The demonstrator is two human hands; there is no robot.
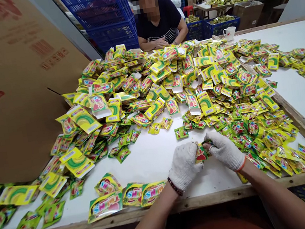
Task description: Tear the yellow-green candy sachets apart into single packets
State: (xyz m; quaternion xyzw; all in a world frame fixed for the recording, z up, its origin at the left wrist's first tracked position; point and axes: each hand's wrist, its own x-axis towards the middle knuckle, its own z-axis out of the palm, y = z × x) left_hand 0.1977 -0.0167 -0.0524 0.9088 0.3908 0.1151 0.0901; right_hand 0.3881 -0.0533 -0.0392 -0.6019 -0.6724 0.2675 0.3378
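Note:
Both my hands wear white knit gloves. My left hand point(183, 165) and my right hand point(224, 150) are closed together on a small stack of green and red sachets point(201, 153), held just above the white table point(153, 156) near its front edge. A dark bead bracelet sits on my left wrist and an orange band on my right. A big heap of yellow and green sachets and flat cartons point(170, 81) covers the table beyond my hands. More sachets point(270, 139) lie right beside my right hand.
Three larger flat packets point(125, 199) lie near the front wooden edge. A person in a dark top point(158, 21) sits across the table. A large cardboard sheet point(7, 86) stands at left, blue crates point(103, 14) behind, a white mug point(229, 33) at back right.

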